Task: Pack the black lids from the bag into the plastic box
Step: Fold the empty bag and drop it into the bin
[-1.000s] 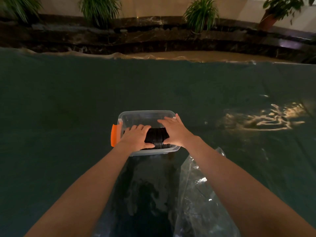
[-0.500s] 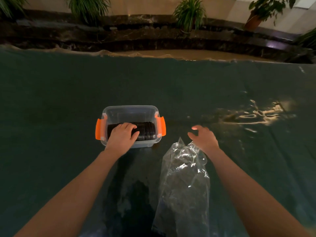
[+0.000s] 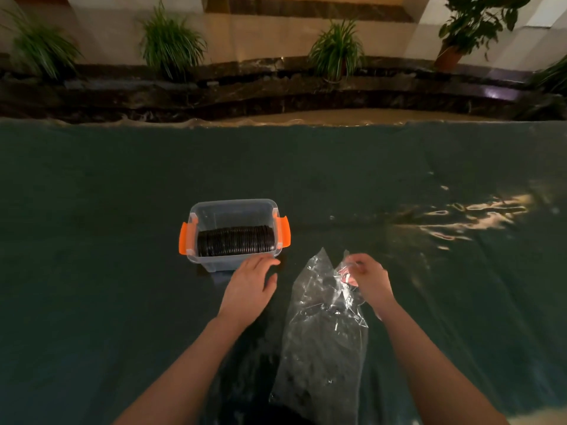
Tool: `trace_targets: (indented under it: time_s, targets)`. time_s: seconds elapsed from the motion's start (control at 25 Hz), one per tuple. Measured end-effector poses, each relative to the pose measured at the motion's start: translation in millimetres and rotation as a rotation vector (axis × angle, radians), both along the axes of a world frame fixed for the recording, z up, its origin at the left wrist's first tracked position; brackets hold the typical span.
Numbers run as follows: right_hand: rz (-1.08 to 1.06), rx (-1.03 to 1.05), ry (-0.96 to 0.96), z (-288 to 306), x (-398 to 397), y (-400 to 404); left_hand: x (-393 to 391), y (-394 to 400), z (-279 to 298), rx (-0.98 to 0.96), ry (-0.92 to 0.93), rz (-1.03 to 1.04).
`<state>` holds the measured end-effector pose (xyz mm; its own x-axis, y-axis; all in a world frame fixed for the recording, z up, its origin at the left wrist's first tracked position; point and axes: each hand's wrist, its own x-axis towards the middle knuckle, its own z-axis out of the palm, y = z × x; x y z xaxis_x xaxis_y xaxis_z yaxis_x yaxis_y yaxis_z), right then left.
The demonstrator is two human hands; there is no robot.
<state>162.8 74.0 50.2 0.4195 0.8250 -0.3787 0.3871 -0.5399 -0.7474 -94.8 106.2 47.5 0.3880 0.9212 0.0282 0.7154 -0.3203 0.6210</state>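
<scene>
Dim green cloth (image 3: 122, 210), bag (image 3: 322, 332) contents unclear

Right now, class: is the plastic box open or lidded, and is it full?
Open: the plastic box has no cover. Partly filled: one row of black lids stands on edge along its near side.

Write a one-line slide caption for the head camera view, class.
Black lids fill a row in the clear plastic box; right hand opens the bag, left hand hovers open.

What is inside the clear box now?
A row of black lids, standing on edge, fills the near part of the box. The far part looks empty. The box floor under the lids is covered.
</scene>
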Motion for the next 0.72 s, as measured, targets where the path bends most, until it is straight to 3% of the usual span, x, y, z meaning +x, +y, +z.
trace_targets:
  time_s: [0.16, 0.32, 0.48, 0.72]
  targets:
    - [0.096, 0.077, -0.002, 22, -1, -8, 13, 7, 16, -0.079, -0.075, -0.002]
    - [0.165, 0.253, 0.179, 55, -5, -9, 25, 13, 37, -0.186, -0.095, -0.005]
    - [0.269, 0.402, 0.355, 99, -14, -7, 35, 11, 68, -0.435, -0.412, 0.125]
    - [0.236, 0.498, 0.573, 114, -11, -10, 19, -3, 98, -0.364, -0.869, 0.532]
